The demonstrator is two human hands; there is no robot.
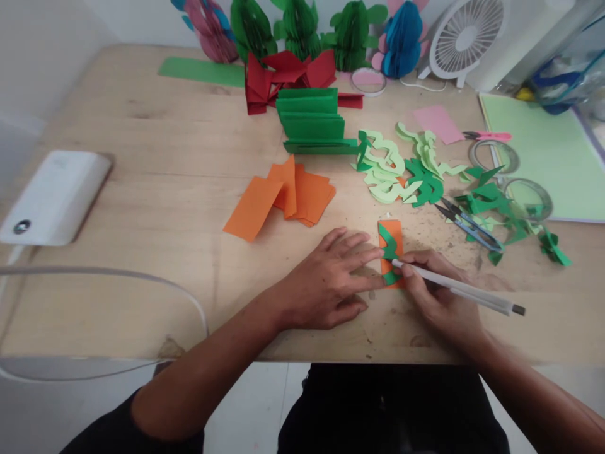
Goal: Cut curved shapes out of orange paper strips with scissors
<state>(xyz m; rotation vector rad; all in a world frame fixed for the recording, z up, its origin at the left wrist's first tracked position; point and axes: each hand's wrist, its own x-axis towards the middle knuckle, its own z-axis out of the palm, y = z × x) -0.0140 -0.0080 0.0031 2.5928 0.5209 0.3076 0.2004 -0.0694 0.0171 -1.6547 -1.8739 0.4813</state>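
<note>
A small orange paper rectangle [396, 229] lies near the table's front edge, with a curved green paper cutout [388, 238] on top of it. My left hand [331, 277] rests flat with fingers spread, its fingertips pressing the cutout and the orange paper from the left. In my right hand [444, 299] is a white pen [466, 290], gripped close to its tip. That tip touches down beside the green cutout. Part of the cutout's middle is covered by my fingers.
Orange sheets [307, 195] lie left of centre, behind them folded green paper [312, 123] and red paper [288, 72]. Pale green cutouts [385, 164], thread snips [470, 226] and tape rolls [528, 197] lie to the right. A white power bank [54, 195] with a cable is at left; a fan [467, 38] stands behind.
</note>
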